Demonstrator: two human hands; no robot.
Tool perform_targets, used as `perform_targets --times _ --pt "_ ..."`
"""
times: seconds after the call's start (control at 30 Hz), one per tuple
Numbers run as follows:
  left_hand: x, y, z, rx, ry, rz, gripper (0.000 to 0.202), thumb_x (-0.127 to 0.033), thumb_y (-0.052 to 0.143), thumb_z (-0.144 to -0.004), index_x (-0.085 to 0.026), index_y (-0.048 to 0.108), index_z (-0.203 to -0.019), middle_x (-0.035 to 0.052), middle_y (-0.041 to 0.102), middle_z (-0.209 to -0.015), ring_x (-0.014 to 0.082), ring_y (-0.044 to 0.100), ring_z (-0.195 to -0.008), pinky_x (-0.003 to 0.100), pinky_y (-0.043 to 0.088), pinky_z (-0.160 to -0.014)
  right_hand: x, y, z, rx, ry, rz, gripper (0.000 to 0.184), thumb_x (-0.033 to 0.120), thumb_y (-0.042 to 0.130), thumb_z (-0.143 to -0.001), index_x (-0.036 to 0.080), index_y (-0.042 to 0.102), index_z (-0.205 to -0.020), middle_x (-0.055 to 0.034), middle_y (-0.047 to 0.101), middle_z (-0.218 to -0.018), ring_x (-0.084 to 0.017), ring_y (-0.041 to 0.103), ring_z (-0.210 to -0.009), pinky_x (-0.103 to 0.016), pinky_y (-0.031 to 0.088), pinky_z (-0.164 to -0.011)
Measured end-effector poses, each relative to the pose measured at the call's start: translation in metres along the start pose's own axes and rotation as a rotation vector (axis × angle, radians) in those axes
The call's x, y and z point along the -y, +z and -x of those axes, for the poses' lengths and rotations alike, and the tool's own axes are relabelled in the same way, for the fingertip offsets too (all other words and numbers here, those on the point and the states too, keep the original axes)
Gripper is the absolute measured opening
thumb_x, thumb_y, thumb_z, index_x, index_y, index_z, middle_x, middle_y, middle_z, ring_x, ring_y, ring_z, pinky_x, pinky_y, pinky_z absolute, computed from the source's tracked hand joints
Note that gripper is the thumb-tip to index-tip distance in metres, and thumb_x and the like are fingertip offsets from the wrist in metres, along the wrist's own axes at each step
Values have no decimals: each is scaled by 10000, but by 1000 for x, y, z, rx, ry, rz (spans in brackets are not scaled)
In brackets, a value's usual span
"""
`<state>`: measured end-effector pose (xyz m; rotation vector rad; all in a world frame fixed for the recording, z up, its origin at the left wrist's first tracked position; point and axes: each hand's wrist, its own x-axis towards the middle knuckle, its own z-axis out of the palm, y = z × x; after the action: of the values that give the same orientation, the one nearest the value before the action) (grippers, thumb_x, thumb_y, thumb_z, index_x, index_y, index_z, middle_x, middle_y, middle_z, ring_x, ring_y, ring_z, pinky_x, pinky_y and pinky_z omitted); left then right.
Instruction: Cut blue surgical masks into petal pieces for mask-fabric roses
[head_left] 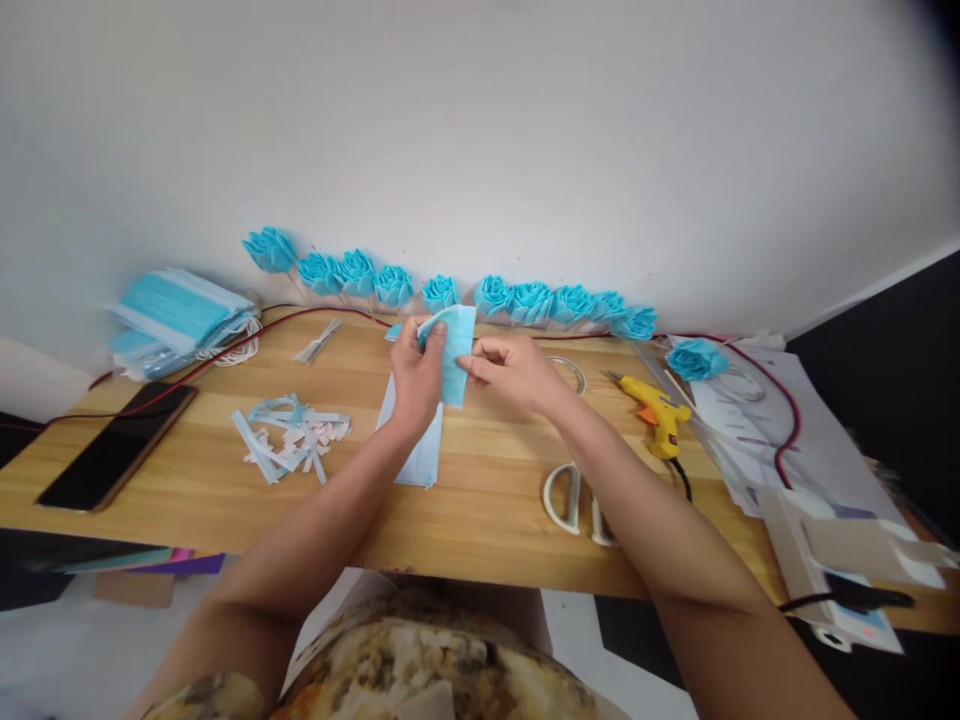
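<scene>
My left hand (416,372) and my right hand (510,370) hold up a light blue piece of mask fabric (456,352) between them, above the wooden table (487,500). The left fingers pinch its left edge and the right fingers pinch its right edge. Under the hands lies another flat blue mask sheet (420,450). White-handled scissors (574,497) lie partly hidden under my right forearm.
A row of blue fabric roses (450,285) lines the wall, one more rose (696,358) at the right. A yellow glue gun (656,410), cut strips (289,435), a black phone (120,442), a stack of masks (176,315), red cable and papers (795,440) lie around.
</scene>
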<state>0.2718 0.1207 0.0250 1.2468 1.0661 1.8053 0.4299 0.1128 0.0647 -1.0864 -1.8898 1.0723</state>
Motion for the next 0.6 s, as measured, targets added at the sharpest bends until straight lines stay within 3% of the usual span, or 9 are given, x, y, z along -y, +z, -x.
perform_targets --times 0.17,0.37,0.53,0.6 --pt "-1 0 3 16 24 -70 243 -417 681 -918 -203 590 -846 -16 565 -776 139 508 -724 267 419 -699 0 -8 -1 29 18 -141 536 708 721 -818 183 657 -731 -35 705 -720 -143 637 -645 -281 502 -648" --pt "-1 1 6 87 -14 -81 186 -354 657 -925 -200 599 -839 -15 572 -764 141 516 -727 269 422 -705 -4 -9 -3 -35 1 -39 530 670 720 -839 194 601 -636 -19 654 -632 -136 596 -587 -282 474 -608" --pt "0 2 8 131 -43 -61 207 -373 691 -917 -198 618 -834 -18 556 -733 138 480 -685 265 392 -649 -1 -20 -3 -176 -65 -37 385 560 741 -844 187 708 -931 -28 703 -846 -154 622 -738 -289 482 -680" --pt "0 5 12 179 -68 -45 252 -400 715 -905 -200 607 -798 -23 531 -698 135 462 -654 266 367 -616 0 -19 -3 -221 -109 1 328 495 741 -845 190 721 -966 -22 695 -875 -152 593 -761 -288 454 -683"
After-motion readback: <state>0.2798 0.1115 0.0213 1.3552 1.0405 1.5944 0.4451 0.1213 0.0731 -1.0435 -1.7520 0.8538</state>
